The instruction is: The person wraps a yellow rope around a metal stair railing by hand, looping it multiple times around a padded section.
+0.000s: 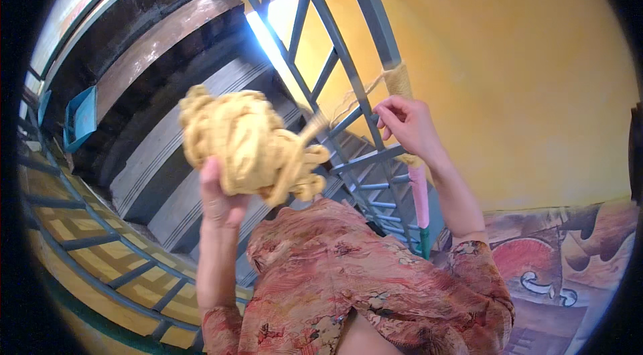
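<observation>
Yarn bundle [234, 137]: pale yellow, thick loops massed irregularly — smaller coils at right; raised before the staircase [157, 154].
Left hand [221, 201]: gripping the bundle's lower side, thumb visible.
Right hand [408, 126]: fingers curled beside the railing [374, 13] — whether holding anything, cannot tell.
Handrail wrapping [397, 80]: similar yellow.

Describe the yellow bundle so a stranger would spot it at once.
Find the staircase behind the railing. In front of it, the left hand holds a yarn-like yellow bundle. Unlike the yellow wrapping wound snugly round the railing, it is bulky and loosely looped.
</observation>
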Motion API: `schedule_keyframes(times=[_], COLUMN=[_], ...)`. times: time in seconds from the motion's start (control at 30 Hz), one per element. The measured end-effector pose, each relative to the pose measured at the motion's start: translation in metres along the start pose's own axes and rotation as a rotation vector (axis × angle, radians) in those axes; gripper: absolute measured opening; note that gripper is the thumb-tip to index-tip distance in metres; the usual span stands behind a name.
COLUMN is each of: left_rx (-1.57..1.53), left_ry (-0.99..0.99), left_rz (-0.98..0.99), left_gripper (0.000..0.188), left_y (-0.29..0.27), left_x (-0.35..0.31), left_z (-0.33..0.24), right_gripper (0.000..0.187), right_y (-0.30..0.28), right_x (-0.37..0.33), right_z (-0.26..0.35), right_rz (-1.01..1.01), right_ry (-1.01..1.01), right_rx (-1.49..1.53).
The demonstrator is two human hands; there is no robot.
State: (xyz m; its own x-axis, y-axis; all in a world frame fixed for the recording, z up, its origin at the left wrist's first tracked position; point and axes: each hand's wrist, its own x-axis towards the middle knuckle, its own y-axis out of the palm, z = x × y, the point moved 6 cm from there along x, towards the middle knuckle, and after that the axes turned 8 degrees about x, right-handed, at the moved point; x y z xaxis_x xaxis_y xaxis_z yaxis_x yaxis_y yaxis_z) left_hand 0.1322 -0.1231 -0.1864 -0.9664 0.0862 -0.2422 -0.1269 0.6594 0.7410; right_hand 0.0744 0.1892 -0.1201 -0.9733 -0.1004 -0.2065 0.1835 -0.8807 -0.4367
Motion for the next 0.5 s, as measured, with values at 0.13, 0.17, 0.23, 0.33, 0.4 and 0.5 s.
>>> schedule_keyframes(times=[0.13, 0.17, 0.23, 0.33, 0.4, 0.5], left_rx=[-0.036, -0.044, -0.061, -0.063, -0.05, 0.182], left_ry=[-0.126, -0.129, -0.173, -0.205, -0.205, -0.217], left_rz=[0.168, 0.161, 0.2, 0.199, 0.187, 0.103], left_gripper=[0.079, 0.08, 0.082, 0.081, 0.081, 0.076], left_y=[0.052, 0.051, 0.06, 0.058, 0.055, 0.037], left_x=[0.007, 0.009, 0.013, 0.023, 0.029, 0.046], left_z=[0.04, 0.051, 0.062, 0.072, 0.071, 0.073], right_gripper=[0.037, 0.055, 0.088, 0.093, 0.074, 0.04], right_y=[0.007, 0.024, 0.05, 0.057, 0.059, 0.049], right_x=[-0.034, -0.037, -0.039, -0.047, -0.052, -0.051], right_z=[0.024, 0.026, 0.015, 0.011, 0.004, 0.03], right_rz=[-0.237, -0.091, 0.165, 0.19, 0.306, 0.356], right_ry=[-0.315, -0.334, -0.34, -0.472, -0.329, -0.376], right_rx=[0.094, 0.221, 0.358, 0.151, -0.306, -0.515])
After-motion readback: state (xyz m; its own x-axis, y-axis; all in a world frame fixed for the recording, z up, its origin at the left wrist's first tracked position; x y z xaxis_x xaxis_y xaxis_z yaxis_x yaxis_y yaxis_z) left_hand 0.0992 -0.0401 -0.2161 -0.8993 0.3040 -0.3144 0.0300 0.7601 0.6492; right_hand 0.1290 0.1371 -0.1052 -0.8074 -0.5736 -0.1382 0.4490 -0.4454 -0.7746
